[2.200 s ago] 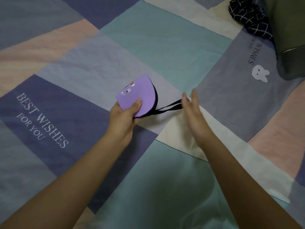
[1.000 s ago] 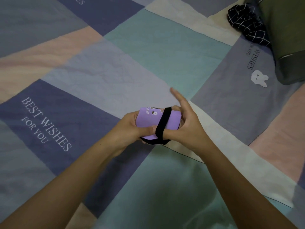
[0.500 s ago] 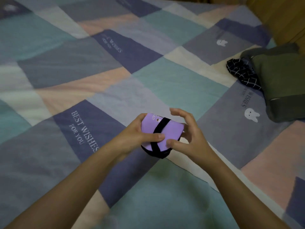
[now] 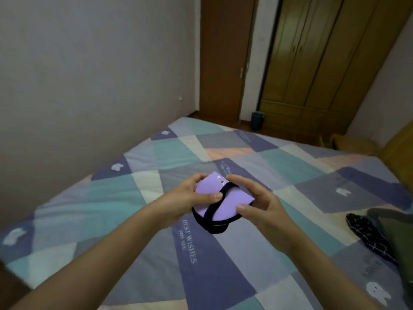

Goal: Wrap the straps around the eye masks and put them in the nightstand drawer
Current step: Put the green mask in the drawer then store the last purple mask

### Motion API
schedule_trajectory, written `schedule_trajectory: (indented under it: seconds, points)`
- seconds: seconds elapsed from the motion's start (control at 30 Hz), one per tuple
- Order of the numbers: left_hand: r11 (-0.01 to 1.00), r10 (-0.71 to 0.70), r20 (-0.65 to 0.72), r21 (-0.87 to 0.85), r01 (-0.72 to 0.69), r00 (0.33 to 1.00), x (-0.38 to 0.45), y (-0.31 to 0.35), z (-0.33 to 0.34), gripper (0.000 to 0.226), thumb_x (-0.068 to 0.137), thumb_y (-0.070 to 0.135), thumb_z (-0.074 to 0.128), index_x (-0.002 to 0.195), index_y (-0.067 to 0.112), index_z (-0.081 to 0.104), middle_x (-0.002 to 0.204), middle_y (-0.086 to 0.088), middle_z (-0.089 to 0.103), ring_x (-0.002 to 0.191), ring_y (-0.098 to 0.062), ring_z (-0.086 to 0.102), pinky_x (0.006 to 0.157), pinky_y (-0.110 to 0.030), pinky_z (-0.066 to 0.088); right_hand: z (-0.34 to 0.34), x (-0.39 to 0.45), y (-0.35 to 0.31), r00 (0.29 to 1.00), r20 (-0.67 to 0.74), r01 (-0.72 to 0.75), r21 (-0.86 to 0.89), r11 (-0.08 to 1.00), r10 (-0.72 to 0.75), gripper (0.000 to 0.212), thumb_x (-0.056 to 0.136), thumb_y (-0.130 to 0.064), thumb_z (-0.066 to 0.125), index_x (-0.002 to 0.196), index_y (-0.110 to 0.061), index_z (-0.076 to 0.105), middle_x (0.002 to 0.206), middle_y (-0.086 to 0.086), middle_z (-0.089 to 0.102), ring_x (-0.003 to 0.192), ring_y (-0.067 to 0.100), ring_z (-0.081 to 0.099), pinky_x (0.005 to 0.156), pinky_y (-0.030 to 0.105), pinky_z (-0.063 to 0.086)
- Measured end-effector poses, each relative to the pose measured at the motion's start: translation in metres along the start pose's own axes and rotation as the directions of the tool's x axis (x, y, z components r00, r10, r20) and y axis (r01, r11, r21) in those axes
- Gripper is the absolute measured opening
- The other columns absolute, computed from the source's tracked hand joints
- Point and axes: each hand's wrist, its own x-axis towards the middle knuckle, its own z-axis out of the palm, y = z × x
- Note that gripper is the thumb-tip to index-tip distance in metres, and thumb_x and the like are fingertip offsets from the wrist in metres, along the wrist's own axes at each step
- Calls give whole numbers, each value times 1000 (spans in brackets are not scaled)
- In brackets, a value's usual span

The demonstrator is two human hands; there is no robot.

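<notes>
A patchwork-quilted bed [image 4: 134,198] bears dark checked cloth [image 4: 368,238] beside, perhaps, an olive pillow [image 4: 395,233].

**A home bedroom**

A bed [image 4: 156,157] under a patchwork quilt printed with bunnies and "BEST WISHES FOR YOU" fills the lower view. At 12 o'clock stands a brown wooden door [image 4: 223,57]; at 1 o'clock, a tall wooden wardrobe [image 4: 312,59]. Folded clothes [image 4: 384,236] lie on the bed at 4 o'clock.

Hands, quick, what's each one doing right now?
Left hand: grips the folded purple eye mask, thumb on its black strap.
Right hand: grips the same mask's other side.
</notes>
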Motion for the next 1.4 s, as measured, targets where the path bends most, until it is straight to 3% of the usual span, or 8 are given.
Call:
schedule_trajectory:
  seconds: [0.1,0.37,0.57,0.7,0.87,1.0,1.2,1.4]
  points:
    - [998,59,-44,-20,-60,997,-51,38,-34,59,72,19,75,126,11,51,114,-9,69,99,-21,67,78,-31,54,37,25,-26,994,107,-66,258,964,40,67,77,3,64,135,-27,50,136,6,56,120,30,58,86,40,54]
    - [981,193,-221,45,-188,956,-194,102,-155,49,84,20,61,130,10,49,119,-7,65,102,-19,63,78,-26,54,200,118,-79,926,372,-103,418,902,-67,58,71,-11,79,125,-23,61,121,10,67,102,29,67,80,37,57]
    - [982,187,-348,36,-186,918,-309,113,-260,54,82,11,65,132,5,46,126,-17,62,110,-29,62,86,-37,52,375,159,-82,955,205,184,155,971,-214,53,66,28,61,88,-19,73,81,5,69,67,13,65,57,25,54]
    - [989,149,-377,41,-144,914,-373,107,-313,51,83,6,69,130,7,47,122,-14,65,108,-26,65,81,-31,56,477,167,-69,935,92,324,167,931,-341,22,80,6,53,79,-16,58,69,-4,58,52,7,48,49,20,40]
    - [988,135,-548,136,-71,825,-432,112,-385,60,73,17,75,127,17,49,122,-5,66,111,-23,64,101,-46,47,553,184,-64,696,329,678,-12,735,-638,61,66,22,52,113,-17,56,124,-6,59,111,13,60,82,16,49]
    - [976,173,-623,212,-48,763,-460,115,-446,73,66,20,81,129,20,47,126,-4,62,114,-20,61,103,-46,45,602,218,-69,543,645,733,-52,679,-537,61,64,18,58,115,-14,65,135,-2,55,127,18,50,97,16,40]
    - [953,229,-563,296,-66,794,-468,117,-554,53,88,12,64,135,24,43,131,1,58,115,-13,60,98,-36,50,682,304,-49,509,680,752,-52,658,-528,44,75,-6,76,117,-12,64,134,-1,55,125,15,51,103,24,40]
    - [799,456,-701,594,95,548,-472,127,-684,72,81,53,58,143,33,27,134,15,45,118,-2,50,100,-32,46,746,434,-23,495,601,812,-63,581,-627,45,75,-7,77,116,-20,63,137,-4,51,130,10,46,105,20,36]
